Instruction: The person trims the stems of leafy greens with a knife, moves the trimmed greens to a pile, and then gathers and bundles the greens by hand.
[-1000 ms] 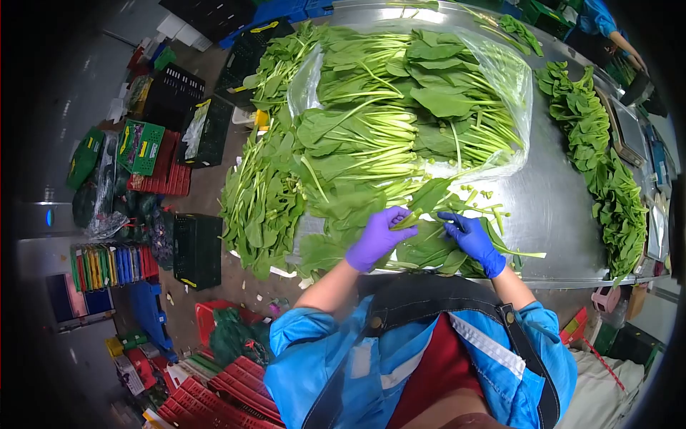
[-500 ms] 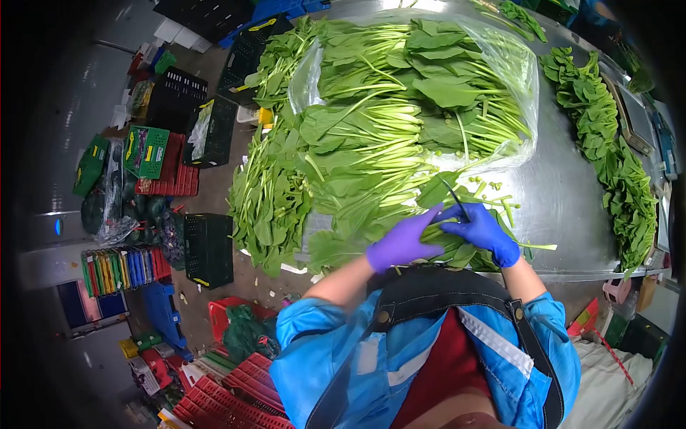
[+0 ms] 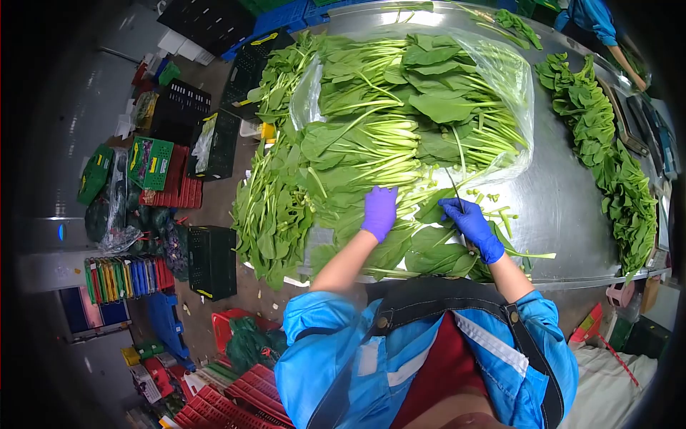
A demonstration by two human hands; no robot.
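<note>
My left hand (image 3: 380,213), in a purple glove, is on the near edge of a heap of leafy greens (image 3: 389,149), its fingers curled over the stalks and their tips partly hidden. In a blue glove, my right hand (image 3: 468,227) grips a knife (image 3: 454,186) whose thin dark blade points away from me. Below and between the hands lie loose leaves (image 3: 434,252) near the table edge. Cut stem pieces (image 3: 504,214) are scattered just right of the knife. Clear plastic (image 3: 527,107) lies around the far part of the heap.
A row of greens (image 3: 607,161) runs along the right of the metal table (image 3: 564,222). More leaves (image 3: 271,222) pile up at the left edge. Dark crates (image 3: 212,261) stand on the floor leftward. Another person's sleeve (image 3: 597,21) shows at the far right.
My left hand has left the greens beside my right hand and moved forward and left onto the heap. My right hand keeps the knife, nearly in place. Another person's arm has appeared at top right.
</note>
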